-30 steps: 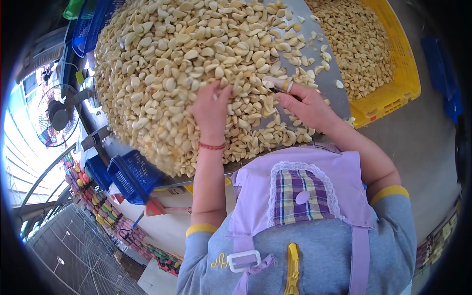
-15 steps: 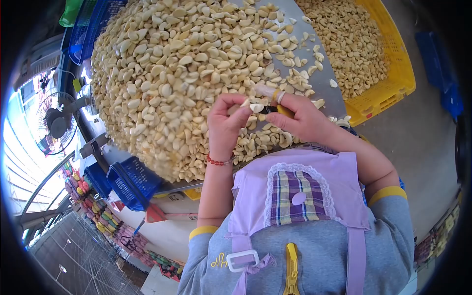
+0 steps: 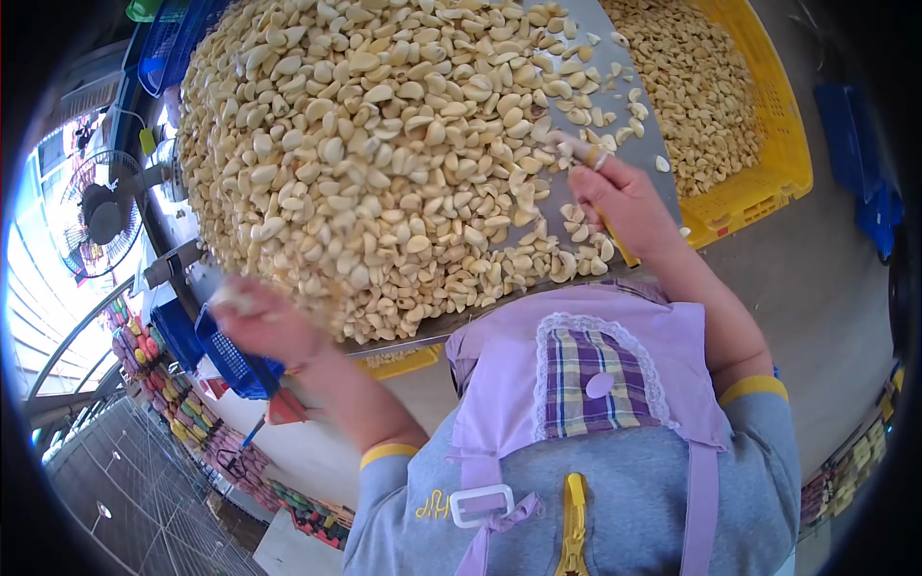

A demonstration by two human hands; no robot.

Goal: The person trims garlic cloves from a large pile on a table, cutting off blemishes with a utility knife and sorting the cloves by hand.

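A large heap of pale, curved, nut-like pieces (image 3: 365, 144) covers much of the metal table (image 3: 639, 115). My left hand (image 3: 264, 322) is smeared by motion over the blue basket (image 3: 226, 355) at the lower left; a whitish blur shows at its fingertips, too unclear to name. On the right, my right hand (image 3: 619, 197) is closed around a small tool with a yellow handle (image 3: 622, 245), above the table near the heap's right side. A whitish covering wraps one finger, and a pale piece shows by the fingertips.
A yellow crate (image 3: 788, 134) full of similar pieces stands right of the table. Blue baskets (image 3: 855, 144) lie at the far right, and another blue basket (image 3: 173, 48) is at the upper left. A fan (image 3: 106, 213) stands at the left.
My left hand has left the place beside my right hand and swung left and down to the blue basket. The right hand has shifted slightly right and up, with the tool's handle now pointing down.
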